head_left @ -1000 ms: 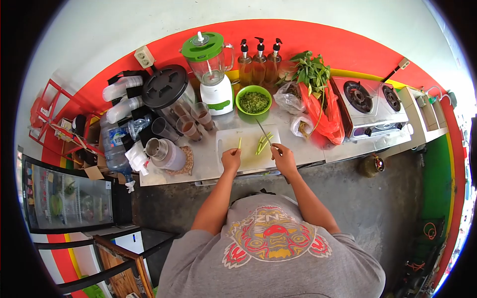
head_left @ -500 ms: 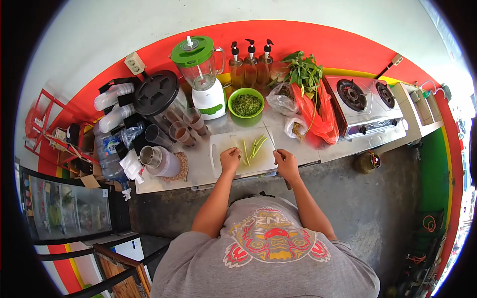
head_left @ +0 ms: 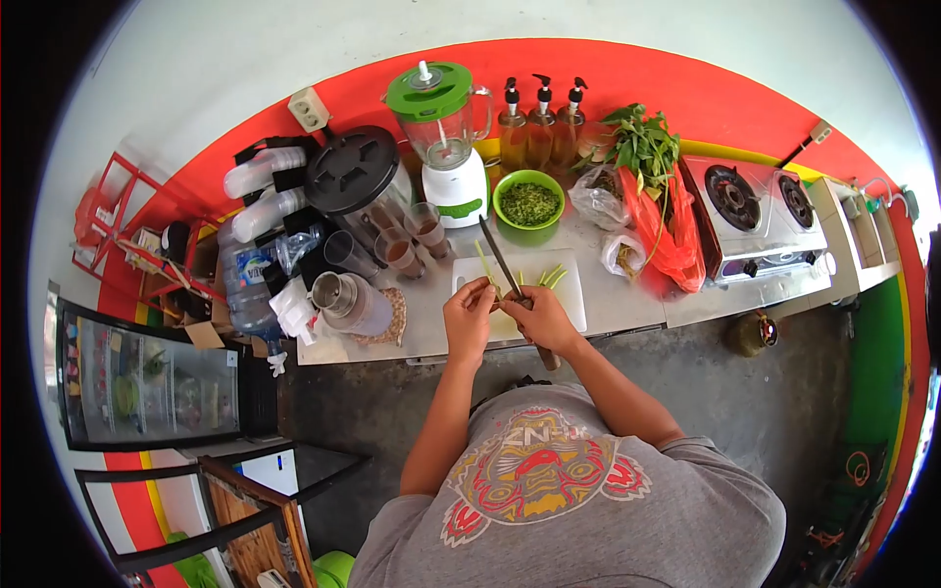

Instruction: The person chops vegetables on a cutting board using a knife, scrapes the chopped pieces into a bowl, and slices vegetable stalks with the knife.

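Note:
Over the white cutting board (head_left: 574, 312), my left hand (head_left: 469, 316) is closed, pinching a thin green stem (head_left: 483, 259) that points away from me. My right hand (head_left: 545, 319) is wrapped round a knife (head_left: 501, 259), its blade slanting up and left past the fingertips of the left hand. The knife's handle end shows below the right fist. Both hands are close together, with their fingertips nearly meeting. Several cut green stems (head_left: 554, 275) lie on the board behind the right hand. Beyond the board stands a green bowl (head_left: 529, 236) of chopped greens (head_left: 529, 204).
A blender (head_left: 455, 194), pump bottles (head_left: 541, 137) and a black-lidded container (head_left: 355, 169) line the back. Cups (head_left: 402, 257) and a metal-topped jug (head_left: 345, 302) stand left. Leafy greens (head_left: 642, 147), a red plastic bag (head_left: 676, 235) and a gas stove (head_left: 760, 211) are right.
My hands have come together from apart. The knife has swung leftward to the left hand, and a stem now shows plainly in the left fingers. The whole view has shifted somewhat.

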Available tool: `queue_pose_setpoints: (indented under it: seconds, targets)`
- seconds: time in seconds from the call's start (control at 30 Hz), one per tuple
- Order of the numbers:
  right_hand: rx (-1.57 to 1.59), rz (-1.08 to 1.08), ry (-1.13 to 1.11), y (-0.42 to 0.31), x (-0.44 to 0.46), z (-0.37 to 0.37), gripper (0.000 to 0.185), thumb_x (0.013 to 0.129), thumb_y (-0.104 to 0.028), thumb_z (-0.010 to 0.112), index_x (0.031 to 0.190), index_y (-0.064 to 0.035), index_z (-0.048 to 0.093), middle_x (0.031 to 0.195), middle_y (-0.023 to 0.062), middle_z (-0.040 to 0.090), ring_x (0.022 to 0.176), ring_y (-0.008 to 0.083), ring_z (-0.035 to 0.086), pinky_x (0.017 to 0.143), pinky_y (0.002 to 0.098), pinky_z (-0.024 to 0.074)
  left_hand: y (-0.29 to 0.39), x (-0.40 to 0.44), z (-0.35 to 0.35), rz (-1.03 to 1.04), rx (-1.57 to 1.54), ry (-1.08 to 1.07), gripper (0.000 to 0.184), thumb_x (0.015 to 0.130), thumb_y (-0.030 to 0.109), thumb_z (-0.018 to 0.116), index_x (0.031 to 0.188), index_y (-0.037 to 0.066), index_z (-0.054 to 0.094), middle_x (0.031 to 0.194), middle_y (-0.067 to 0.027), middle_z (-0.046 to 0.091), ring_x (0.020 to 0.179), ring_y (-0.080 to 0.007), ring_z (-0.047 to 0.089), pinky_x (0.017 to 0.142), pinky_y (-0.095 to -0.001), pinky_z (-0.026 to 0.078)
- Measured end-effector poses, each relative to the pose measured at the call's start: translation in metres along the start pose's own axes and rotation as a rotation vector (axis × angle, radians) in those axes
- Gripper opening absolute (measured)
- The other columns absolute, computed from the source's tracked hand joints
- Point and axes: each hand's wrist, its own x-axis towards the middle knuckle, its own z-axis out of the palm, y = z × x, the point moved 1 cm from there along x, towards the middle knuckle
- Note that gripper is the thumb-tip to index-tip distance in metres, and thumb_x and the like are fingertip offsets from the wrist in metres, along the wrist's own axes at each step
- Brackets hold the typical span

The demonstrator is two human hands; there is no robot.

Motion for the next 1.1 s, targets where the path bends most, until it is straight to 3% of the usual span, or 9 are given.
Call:
queue_pose_setpoints:
  seconds: [0.17,0.27,0.4,0.6,0.67,1.1]
  targets:
    - [-0.162,-0.252,0.052,-0.01,0.005,0.008,0.026,0.096,-0.023,0.069,0.094,0.003,0.069,0.061,0.002,0.055,0.054,0.0073,0.044,0.051,0.0278,0.0369,0.011,-0.009,-0.011,-0.036,0.08,-0.033,0.023,0.1,0.013,0.064,0.113,-0.007,0.065,0.09,-0.0082,0.071,0.081,-0.0132,0.068,0.073,-0.0276,0.056]
    - [-0.276,-0.291,0.076,0.003,0.008,0.012,0.025,0.101,-0.022,0.063,0.099,0.002,0.069,0.061,-0.0028,0.05,0.053,0.0052,0.042,0.05,0.0267,0.036,0.017,-0.005,-0.015,0.006,0.007,0.053,0.021,0.102,0.014,0.062,0.108,-0.005,0.063,0.082,-0.0067,0.068,0.072,-0.0121,0.065,0.067,-0.0275,0.054]
    - [-0.267,-0.347,0.036,0.005,-0.004,0.017,0.027,0.104,-0.021,0.058,0.102,0.0031,0.07,0.061,-0.0013,0.049,0.057,0.0071,0.042,0.053,0.0291,0.0365,0.035,-0.002,-0.018,0.077,-0.012,0.098,0.019,0.104,0.015,0.058,0.105,-0.004,0.062,0.078,-0.0056,0.065,0.067,-0.0107,0.061,0.063,-0.027,0.052]
    - [-0.386,-0.459,0.041,-0.005,-0.017,0.016,0.028,0.105,-0.02,0.056,0.103,0.0027,0.072,0.062,0.0082,0.051,0.056,0.0153,0.045,0.055,0.0343,0.0397,0.041,-0.001,-0.015,0.131,-0.01,0.107,0.016,0.103,0.013,0.058,0.106,-0.003,0.061,0.081,-0.0044,0.065,0.068,-0.0095,0.061,0.063,-0.0261,0.053]
    - [-0.398,-0.423,0.039,-0.007,-0.017,0.014,0.026,0.101,-0.02,0.061,0.104,0.0039,0.07,0.075,0.0197,0.063,0.057,0.0284,0.053,0.059,0.0395,0.0449,0.046,-0.003,-0.011,0.122,-0.02,0.1,0.015,0.103,0.011,0.059,0.107,-0.003,0.061,0.082,-0.004,0.065,0.069,-0.0091,0.061,0.064,-0.026,0.053]
    - [-0.42,-0.513,0.127,-0.008,-0.014,0.014,0.021,0.1,-0.017,0.063,0.102,0.0028,0.07,0.079,0.0204,0.066,0.065,0.0365,0.061,0.061,0.0424,0.0477,0.05,-0.003,-0.003,0.046,-0.053,0.038,0.02,0.1,0.006,0.062,0.116,-0.005,0.064,0.089,-0.0027,0.066,0.078,-0.0083,0.062,0.071,-0.0254,0.054]
